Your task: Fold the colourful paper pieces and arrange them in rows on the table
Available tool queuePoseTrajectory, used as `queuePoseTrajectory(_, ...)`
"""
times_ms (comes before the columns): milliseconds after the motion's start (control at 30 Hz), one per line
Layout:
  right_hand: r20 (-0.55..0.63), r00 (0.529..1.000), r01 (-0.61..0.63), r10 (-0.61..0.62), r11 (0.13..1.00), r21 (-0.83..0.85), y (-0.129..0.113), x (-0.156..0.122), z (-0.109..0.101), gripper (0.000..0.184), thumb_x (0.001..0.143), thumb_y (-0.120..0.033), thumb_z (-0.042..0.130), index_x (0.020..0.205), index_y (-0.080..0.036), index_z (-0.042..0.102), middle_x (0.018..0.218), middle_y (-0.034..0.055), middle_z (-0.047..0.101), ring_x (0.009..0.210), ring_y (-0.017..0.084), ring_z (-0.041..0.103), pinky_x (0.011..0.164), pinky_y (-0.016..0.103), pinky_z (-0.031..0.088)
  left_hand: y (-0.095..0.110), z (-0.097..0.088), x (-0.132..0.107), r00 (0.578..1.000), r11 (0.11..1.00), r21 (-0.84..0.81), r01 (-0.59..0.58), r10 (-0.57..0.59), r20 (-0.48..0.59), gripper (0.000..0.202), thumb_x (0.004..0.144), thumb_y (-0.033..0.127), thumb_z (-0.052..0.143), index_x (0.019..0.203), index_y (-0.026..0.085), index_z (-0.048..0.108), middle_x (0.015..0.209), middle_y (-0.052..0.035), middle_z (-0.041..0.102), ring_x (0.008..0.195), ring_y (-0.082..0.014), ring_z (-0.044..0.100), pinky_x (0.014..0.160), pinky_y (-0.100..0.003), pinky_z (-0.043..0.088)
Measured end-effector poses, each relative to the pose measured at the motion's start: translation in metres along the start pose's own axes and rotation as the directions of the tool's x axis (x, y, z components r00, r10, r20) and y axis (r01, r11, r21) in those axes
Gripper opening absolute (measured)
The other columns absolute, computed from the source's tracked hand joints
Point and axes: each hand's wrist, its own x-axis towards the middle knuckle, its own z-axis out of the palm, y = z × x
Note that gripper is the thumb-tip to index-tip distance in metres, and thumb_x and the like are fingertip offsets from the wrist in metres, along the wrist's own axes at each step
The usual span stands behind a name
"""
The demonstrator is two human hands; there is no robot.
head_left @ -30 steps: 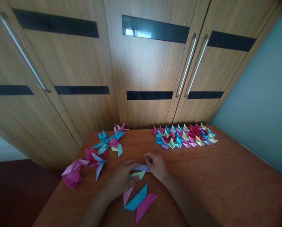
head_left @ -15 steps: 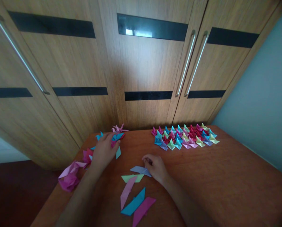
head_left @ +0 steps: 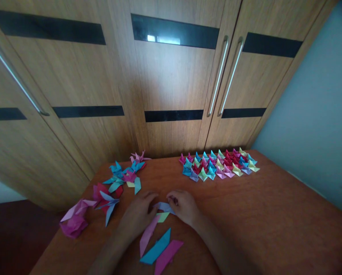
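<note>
In the head view, a lavender folded paper unit [head_left: 164,207] lies between my two hands near the middle of the table. My left hand [head_left: 141,214] has its fingers curled in at the unit's left end. At the right end, my right hand [head_left: 184,208] is closed with thumb and fingertips pinched together; the fingertips are partly hidden. Just below are a light green folded unit [head_left: 163,217], partly covered by my left hand, and a pink one [head_left: 148,235]. Nearer to me lie a blue unit [head_left: 156,247] and a magenta one [head_left: 168,258].
Joined origami pieces in blue, pink and red [head_left: 128,175] lie at the back left, with a magenta and pink cluster [head_left: 76,221] near the left edge. Rows of small folded paper pieces [head_left: 216,166] stand at the back right. A wooden wardrobe [head_left: 171,84] rises behind the table.
My left hand has come from the origami pieces at the back left to the lavender unit's left end. My right hand stays by its right end. The view has shifted slightly.
</note>
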Motion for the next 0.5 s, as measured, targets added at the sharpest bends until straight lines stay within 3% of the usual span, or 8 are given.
queuePoseTrajectory(200, 0.039, 0.999, 0.007, -0.005, 0.998, -0.068, -0.003, -0.002, -0.002, 0.017, 0.080, -0.014, 0.052, 0.084, -0.022, 0.066, 0.080, 0.0000, 0.066, 0.073, 0.012, 0.058, 0.066, 0.020, 0.039, 0.009, 0.006, -0.008, 0.999, 0.990, -0.143, -0.012, 0.017, 0.034, 0.027, 0.077, 0.011, 0.050, 0.095, 0.023, 0.065, 0.098, -0.0039, 0.066, 0.093, -0.0188, 0.060, 0.082, -0.028, 0.045)
queuePoseTrajectory(400, 0.054, 0.999, 0.013, -0.007, 0.994, -0.109, -0.004, -0.002, -0.004, 0.016, 0.080, -0.014, 0.052, 0.084, -0.022, 0.066, 0.079, 0.0003, 0.065, 0.073, 0.013, 0.057, 0.067, 0.021, 0.037, 0.013, 0.008, -0.010, 0.995, 0.982, -0.181, -0.052, 0.066, 0.071, 0.023, 0.080, 0.015, 0.049, 0.092, 0.025, 0.066, 0.090, -0.0013, 0.069, 0.084, -0.0168, 0.063, 0.075, -0.025, 0.047)
queuePoseTrajectory(500, 0.055, 0.998, 0.016, -0.011, 0.995, -0.096, -0.003, -0.002, -0.003, 0.017, 0.081, -0.014, 0.051, 0.084, -0.022, 0.066, 0.080, 0.0002, 0.065, 0.073, 0.013, 0.057, 0.067, 0.021, 0.038, 0.002, -0.008, 0.000, 0.999, 0.997, -0.060, -0.040, 0.038, -0.039, 0.025, 0.083, 0.020, 0.047, 0.100, 0.024, 0.065, 0.101, -0.0026, 0.069, 0.094, -0.0185, 0.063, 0.083, -0.027, 0.047)
